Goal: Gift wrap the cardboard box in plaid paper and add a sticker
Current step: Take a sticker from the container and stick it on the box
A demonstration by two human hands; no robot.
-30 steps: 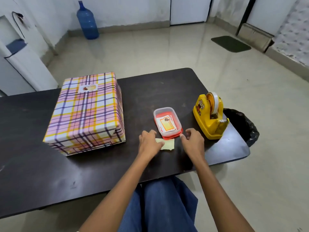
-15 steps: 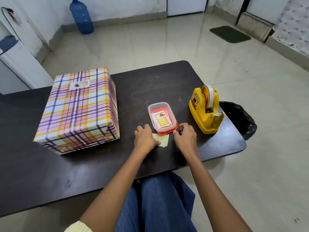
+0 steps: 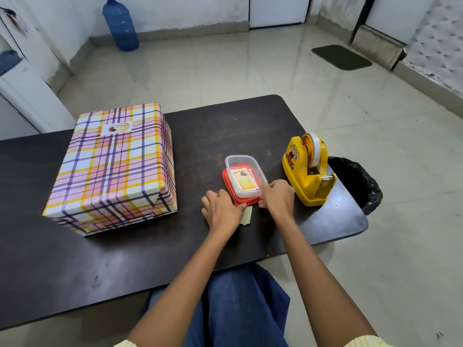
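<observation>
On the left of the dark tabletop [image 3: 125, 259] sits the large rectangular box wrapped in pink, yellow and purple plaid paper [image 3: 112, 171], a small white sticker [image 3: 116, 128] stuck on its top near the far edge. Well to its right, the left hand [image 3: 221, 211] lies palm down, fingers loosely bent, on one end of a pale yellow paper slip [image 3: 247, 216]. Just beyond, a clear plastic tub [image 3: 240, 159] of printed cards stands on a red lid [image 3: 243, 201]. The right hand [image 3: 276, 196] curls against the tub's near corner; whether it grips, I cannot tell. Beside it stands a yellow tape dispenser [image 3: 307, 176], then a black bin bag [image 3: 355, 184].
</observation>
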